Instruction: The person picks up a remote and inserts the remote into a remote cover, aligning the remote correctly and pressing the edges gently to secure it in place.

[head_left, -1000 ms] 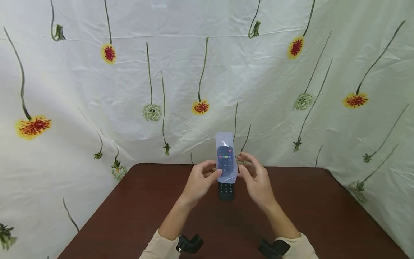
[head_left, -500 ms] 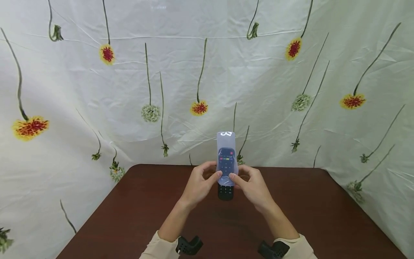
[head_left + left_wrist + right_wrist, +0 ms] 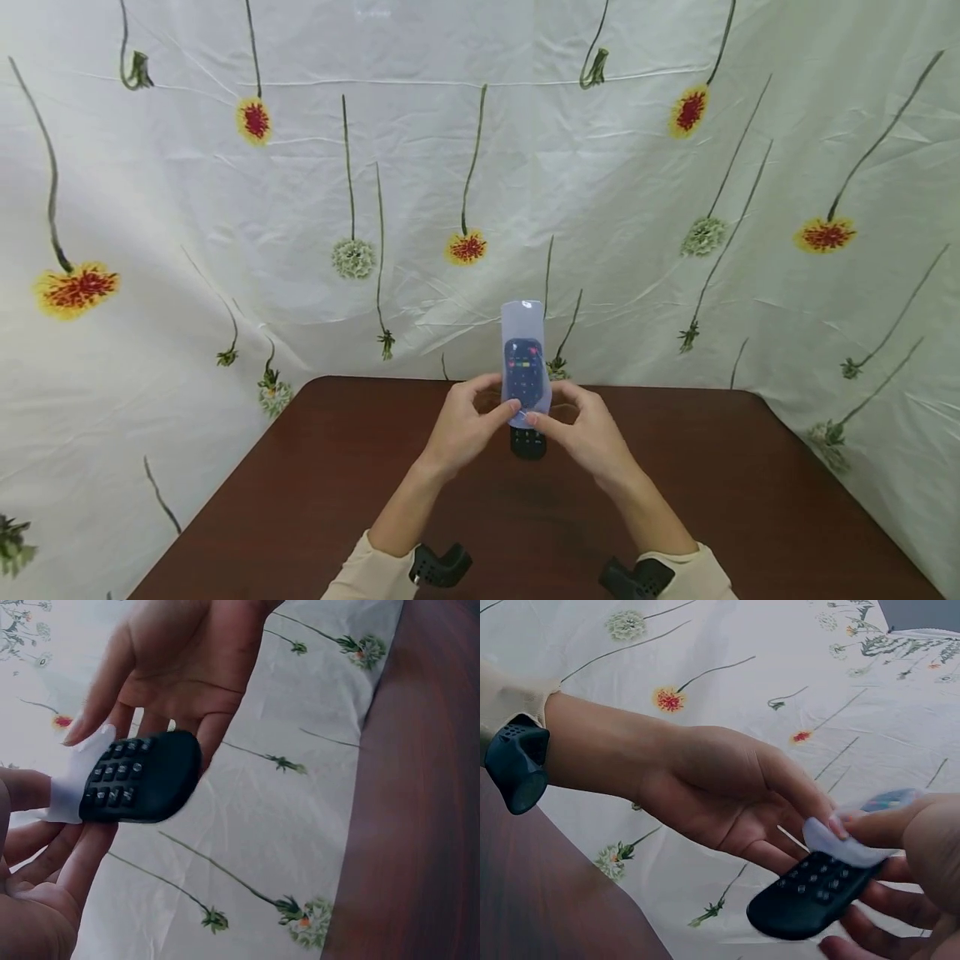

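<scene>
A black remote control point(image 3: 528, 443) stands raised above the table, most of it inside a translucent plastic sleeve point(image 3: 522, 318). Its lower end, with number keys, sticks out below the sleeve, also plain in the left wrist view. My left hand point(image 3: 465, 425) holds the covered remote from the left, thumb on the front and fingers behind. On the other side, my right hand point(image 3: 588, 433) pinches the sleeve's lower edge, its thumb on the front. In the right wrist view, the sleeve's edge point(image 3: 847, 844) is bunched between the two thumbs. The sleeve's top part stands unfilled above the remote.
A dark reddish-brown table point(image 3: 352, 500) lies beneath my forearms. Behind it hangs a white cloth point(image 3: 420, 183) printed with flowers and stems. Black wrist devices point(image 3: 441, 567) sit on both sleeve cuffs.
My right hand has gone from loose fingers beside the sleeve to pinching its lower edge. Slightly less of the remote's lower end shows below the sleeve. My left hand keeps its hold.
</scene>
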Demonstrator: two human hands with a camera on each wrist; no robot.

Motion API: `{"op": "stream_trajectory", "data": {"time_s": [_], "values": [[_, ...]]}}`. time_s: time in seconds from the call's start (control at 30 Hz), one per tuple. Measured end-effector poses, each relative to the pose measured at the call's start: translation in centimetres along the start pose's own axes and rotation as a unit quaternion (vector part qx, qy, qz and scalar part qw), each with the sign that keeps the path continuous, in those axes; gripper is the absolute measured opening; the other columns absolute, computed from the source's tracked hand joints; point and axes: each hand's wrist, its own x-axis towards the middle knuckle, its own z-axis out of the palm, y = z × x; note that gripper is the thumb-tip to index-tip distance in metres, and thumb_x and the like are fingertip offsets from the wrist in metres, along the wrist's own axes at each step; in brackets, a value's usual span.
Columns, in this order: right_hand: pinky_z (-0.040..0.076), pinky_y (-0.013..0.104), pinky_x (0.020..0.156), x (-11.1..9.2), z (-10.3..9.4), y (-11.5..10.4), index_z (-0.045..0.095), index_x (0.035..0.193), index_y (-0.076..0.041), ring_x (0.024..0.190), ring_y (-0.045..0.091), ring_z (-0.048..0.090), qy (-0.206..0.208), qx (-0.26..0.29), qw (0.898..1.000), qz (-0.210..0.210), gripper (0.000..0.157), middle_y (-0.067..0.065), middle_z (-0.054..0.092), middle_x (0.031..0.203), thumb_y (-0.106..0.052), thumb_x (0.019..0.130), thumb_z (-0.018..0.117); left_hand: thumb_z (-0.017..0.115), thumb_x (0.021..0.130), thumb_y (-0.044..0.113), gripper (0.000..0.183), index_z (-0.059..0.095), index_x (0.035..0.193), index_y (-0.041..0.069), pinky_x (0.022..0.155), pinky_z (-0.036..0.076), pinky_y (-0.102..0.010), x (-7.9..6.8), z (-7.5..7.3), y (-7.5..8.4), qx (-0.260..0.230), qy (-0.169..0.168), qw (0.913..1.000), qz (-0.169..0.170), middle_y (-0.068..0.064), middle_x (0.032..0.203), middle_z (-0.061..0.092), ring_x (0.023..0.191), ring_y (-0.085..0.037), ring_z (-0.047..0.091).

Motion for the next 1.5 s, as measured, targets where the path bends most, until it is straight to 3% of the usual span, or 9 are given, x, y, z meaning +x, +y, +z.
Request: {"op": "stream_trajectory", "data": {"time_s": [0.2,0.37,0.5,0.67,0.8,1.07,1.33,1.5], "values": [[0.055,0.041,0.08,0.0,0.0,0.3,0.069,0.127,-0.003,0.097,0.024,0.068,-0.065,-0.058,0.996,-0.003,0.045,0.006,0.071,0.114,-0.014,0.087,0.085,0.068,0.099,0.004,0.033,0.067,0.131,-0.002,0.083,0.058,-0.034,0.1,-0.2,0.4,-0.042,0.018,0.9989,-0.008,-0.015,0.117,0.072,0.102,-0.028,0.072],[0.056,0.04,0.081,0.1,0.5,0.4,0.07,0.124,-0.003,0.093,0.022,0.069,-0.059,-0.052,0.997,-0.011,0.039,0.005,0.072,0.112,-0.01,0.088,0.083,0.067,0.1,0.003,0.036,0.064,0.135,-0.003,0.083,0.057,-0.033,0.1,-0.5,0.7,-0.049,0.023,0.9985,-0.007,-0.016,0.117,0.071,0.103,-0.029,0.071],[0.056,0.041,0.081,0.1,0.7,0.4,0.07,0.124,-0.003,0.093,0.023,0.069,-0.055,-0.045,0.997,-0.013,0.038,0.006,0.072,0.11,-0.008,0.089,0.083,0.068,0.1,0.005,0.038,0.062,0.137,-0.003,0.083,0.058,-0.032,0.0,-0.4,0.7,-0.047,0.048,0.9978,-0.001,-0.016,0.115,0.07,0.102,-0.029,0.071],[0.057,0.037,0.079,0.1,0.9,0.6,0.068,0.129,0.0,0.092,0.022,0.07,-0.067,-0.032,0.997,-0.018,0.043,0.01,0.071,0.116,-0.008,0.089,0.083,0.076,0.097,0.015,0.033,0.07,0.126,0.0,0.075,0.058,-0.03,0.1,0.0,0.6,-0.006,0.089,0.9956,0.026,-0.011,0.104,0.075,0.09,-0.023,0.075],[0.057,0.035,0.078,0.1,1.1,0.7,0.068,0.129,0.001,0.092,0.024,0.071,-0.084,-0.001,0.996,-0.019,0.043,0.011,0.071,0.116,-0.006,0.089,0.083,0.08,0.093,0.014,0.031,0.074,0.12,0.001,0.075,0.059,-0.03,0.2,0.0,0.6,-0.005,0.105,0.9937,0.038,-0.01,0.101,0.076,0.088,-0.022,0.075],[0.06,0.038,0.079,0.1,1.0,0.5,0.067,0.128,0.006,0.097,0.027,0.072,-0.092,0.045,0.994,-0.023,0.041,0.016,0.071,0.113,-0.002,0.09,0.08,0.079,0.094,0.013,0.031,0.075,0.122,0.0,0.097,0.051,-0.041,0.3,-0.5,0.4,-0.026,0.074,0.9968,0.019,-0.01,0.116,0.074,0.115,-0.024,0.065],[0.061,0.038,0.077,0.1,1.3,0.5,0.068,0.126,0.008,0.096,0.026,0.071,-0.074,0.067,0.995,-0.019,0.04,0.017,0.07,0.111,-0.001,0.09,0.08,0.079,0.094,0.011,0.033,0.073,0.124,-0.002,0.086,0.057,-0.034,0.2,-0.7,0.3,-0.042,0.031,0.9986,0.005,-0.013,0.12,0.073,0.115,-0.026,0.065],[0.061,0.038,0.079,0.2,1.3,0.8,0.068,0.127,0.006,0.098,0.026,0.07,-0.073,0.055,0.996,-0.017,0.04,0.015,0.069,0.111,-0.003,0.09,0.08,0.081,0.092,0.012,0.033,0.075,0.121,-0.001,0.094,0.054,-0.043,0.2,-0.6,0.3,-0.014,0.044,0.9987,0.021,-0.011,0.116,0.074,0.115,-0.025,0.066]]}}
